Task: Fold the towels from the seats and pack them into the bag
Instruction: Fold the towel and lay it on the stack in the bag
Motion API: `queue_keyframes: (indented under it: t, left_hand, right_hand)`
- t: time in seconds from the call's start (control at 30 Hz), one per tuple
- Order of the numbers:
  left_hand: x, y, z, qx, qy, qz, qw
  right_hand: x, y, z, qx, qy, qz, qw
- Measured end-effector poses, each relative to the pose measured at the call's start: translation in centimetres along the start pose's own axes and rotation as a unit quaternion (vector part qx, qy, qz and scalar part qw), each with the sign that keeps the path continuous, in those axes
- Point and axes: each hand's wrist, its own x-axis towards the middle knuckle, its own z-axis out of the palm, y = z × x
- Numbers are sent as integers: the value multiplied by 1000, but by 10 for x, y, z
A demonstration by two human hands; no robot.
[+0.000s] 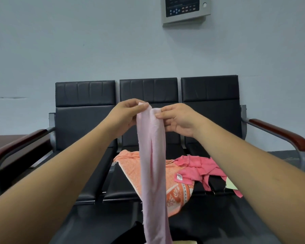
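A pale pink towel hangs long and narrow in front of me, its top edge held up before the black seats. My left hand pinches its upper left corner and my right hand pinches the upper right corner, the two hands almost touching. Behind the hanging cloth an orange patterned towel lies spread over the middle seat. A crumpled bright pink towel with a small white label lies on the right seat, partly over the orange one. No bag is clearly in view.
The row of three black padded seats stands against a pale wall, with dark red armrests at the left and right. A grey control panel hangs on the wall above. A pale green scrap lies by my right forearm.
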Motion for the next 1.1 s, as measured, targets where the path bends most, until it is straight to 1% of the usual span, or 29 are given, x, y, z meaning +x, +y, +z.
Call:
queue_keyframes:
  t: [0.07, 0.1, 0.2, 0.27, 0.3, 0.33, 0.37, 0.43, 0.5, 0.57, 0.63, 0.7, 0.77, 0.8, 0.9, 0.97, 1.03, 1.1]
  left_hand:
    - [-6, -13, 1, -43, -50, -29, 997]
    - [-9, -23, 3, -29, -79, -62, 995]
    - [-21, -66, 2, 68, -154, -156, 973]
    - [-30, -90, 0, 108, -188, -181, 959]
    - [-34, -97, 1, 110, -192, -186, 957]
    - [-37, -103, 2, 88, -191, -188, 959]
    - [-39, -105, 4, 43, -186, -188, 963]
    - [-40, -106, 10, -78, -166, -188, 965]
    - [-37, -103, 16, -158, -147, -175, 961]
    - [-33, -99, 22, -212, -145, -155, 954]
    - [-27, -92, 27, -264, -130, -140, 945]
    - [-20, -89, 28, -327, -101, -132, 930]
    - [-13, -88, 24, -377, -68, -120, 916]
    - [-9, -90, 22, -390, -55, -114, 912]
    - [-2, -95, 11, -415, -34, -107, 903]
    - [0, -98, 3, -437, -34, -108, 892]
    - [0, -99, -1, -432, -31, -109, 895]
    - [-2, -100, -5, -382, -23, -109, 917]
  right_hand:
    - [4, 1, -2, 69, 28, -7, 997]
    - [5, 1, -4, 114, 42, -9, 993]
    - [8, 1, -14, 226, 72, -3, 972]
    - [11, 5, -24, 271, 107, 1, 957]
    - [13, 9, -28, 276, 128, 9, 952]
    - [15, 14, -33, 267, 153, 21, 951]
    - [17, 20, -37, 252, 178, 38, 950]
    - [21, 36, -46, 225, 221, 67, 947]
    - [22, 50, -53, 214, 249, 85, 941]
    - [23, 63, -57, 204, 262, 104, 938]
    - [25, 76, -56, 220, 252, 117, 935]
    - [27, 87, -51, 266, 223, 129, 929]
    - [22, 97, -40, 304, 154, 155, 927]
    - [19, 102, -35, 300, 111, 176, 931]
    - [6, 117, -21, 239, -4, 221, 946]
    - [-1, 124, -13, 230, -52, 226, 945]
    - [-5, 125, -2, 224, -59, 222, 947]
    - [-4, 126, 6, 227, -30, 219, 948]
